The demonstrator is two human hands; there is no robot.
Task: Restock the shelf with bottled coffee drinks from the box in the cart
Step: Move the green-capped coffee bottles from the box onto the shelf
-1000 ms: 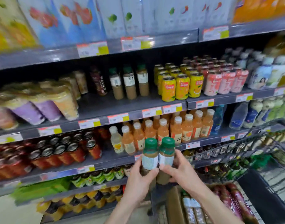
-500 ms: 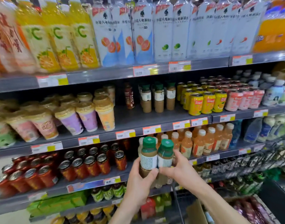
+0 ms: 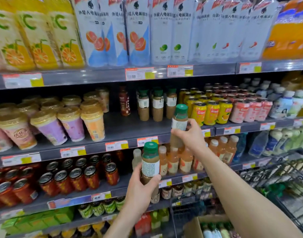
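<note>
My right hand [image 3: 190,134] grips a green-capped coffee bottle [image 3: 180,121] and holds it up at the front edge of the middle shelf [image 3: 119,129], just right of three matching coffee bottles [image 3: 157,105] standing at the back. My left hand [image 3: 140,191] grips a second coffee bottle [image 3: 150,162] lower down, in front of the shelf of orange drinks. The cardboard box [image 3: 192,227] with more bottles shows at the bottom right inside the cart [image 3: 288,182].
Lidded drink cups [image 3: 92,122] fill the middle shelf's left side, a dark brown bottle [image 3: 125,102] stands beside the coffee row, and yellow cans [image 3: 211,112] stand to its right. Tall cartons line the top shelf. Red cans [image 3: 75,177] sit below.
My hands have parted: the right one rose with its bottle to the middle shelf, while the left stayed lower. My view tilted upward, showing more of the top shelf.
</note>
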